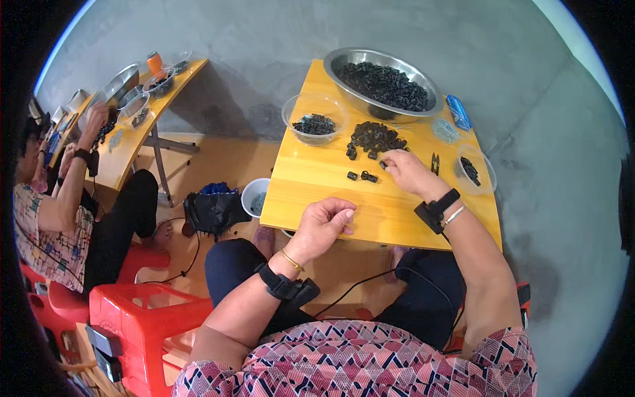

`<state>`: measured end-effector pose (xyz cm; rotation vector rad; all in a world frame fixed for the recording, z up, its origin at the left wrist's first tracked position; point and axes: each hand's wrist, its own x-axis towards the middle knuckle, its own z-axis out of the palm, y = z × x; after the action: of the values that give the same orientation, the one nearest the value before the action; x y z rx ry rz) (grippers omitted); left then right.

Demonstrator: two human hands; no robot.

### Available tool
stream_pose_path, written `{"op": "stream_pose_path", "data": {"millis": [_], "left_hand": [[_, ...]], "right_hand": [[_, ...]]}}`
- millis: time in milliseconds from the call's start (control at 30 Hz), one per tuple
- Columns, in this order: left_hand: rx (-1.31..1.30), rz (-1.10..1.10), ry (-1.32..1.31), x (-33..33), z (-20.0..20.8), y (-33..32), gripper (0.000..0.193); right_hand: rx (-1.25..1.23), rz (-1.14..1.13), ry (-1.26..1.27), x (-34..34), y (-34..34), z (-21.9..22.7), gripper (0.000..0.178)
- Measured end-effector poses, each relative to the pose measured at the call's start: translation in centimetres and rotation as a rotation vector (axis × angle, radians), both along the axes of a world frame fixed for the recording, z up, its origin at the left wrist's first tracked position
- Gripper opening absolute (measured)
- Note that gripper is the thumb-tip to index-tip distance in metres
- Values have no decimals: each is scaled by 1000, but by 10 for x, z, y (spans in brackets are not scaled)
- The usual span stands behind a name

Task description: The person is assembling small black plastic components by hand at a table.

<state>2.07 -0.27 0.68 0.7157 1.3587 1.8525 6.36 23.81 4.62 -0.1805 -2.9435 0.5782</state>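
My right hand [409,173] is over the yellow table, its thumb and fingertips pinched on a small black cylindrical part [383,164]. A heap of similar black parts [378,137] lies just beyond those fingers. Several loose ones, among them a short black cylinder [352,176], rest nearer to me. My left hand [321,227] is at the table's front edge with curled fingers and the thumb against them; whatever they may hold is hidden. To the right of my right hand lie small dark snips [435,163].
A steel basin [433,102] of black parts stands at the back, with clear bowls [317,137] on either side. A blue packet [459,112] and pale scraps [446,130] lie at right. A white bucket [249,196], red stool [126,304] and co-worker [56,212] are left.
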Motion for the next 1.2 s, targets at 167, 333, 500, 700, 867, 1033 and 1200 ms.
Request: {"op": "stream_pose_path", "data": {"millis": [167,333,500,700,867,1033,1200], "left_hand": [[20,-14,9,-1,-3,0,14],[4,-19,11,0,-1,0,14],[-53,-11,62,2,4,-2,15],[-73,-17,116,0,1,-2,13],[-28,-8,87,2,-3,3,12],[-34,-4,44,3,-2,2,12],[-5,10,70,2,-7,3,12]], "right_hand": [[-33,-126,44,4,9,3,24],[32,-121,45,-8,15,0,23],[207,-124,-37,-18,8,-4,13],[95,10,-24,-2,-1,-2,7],[61,-40,-33,11,1,-5,8],[-280,-95,127,28,-11,6,14],[-764,3,196,53,-38,17,20]]}}
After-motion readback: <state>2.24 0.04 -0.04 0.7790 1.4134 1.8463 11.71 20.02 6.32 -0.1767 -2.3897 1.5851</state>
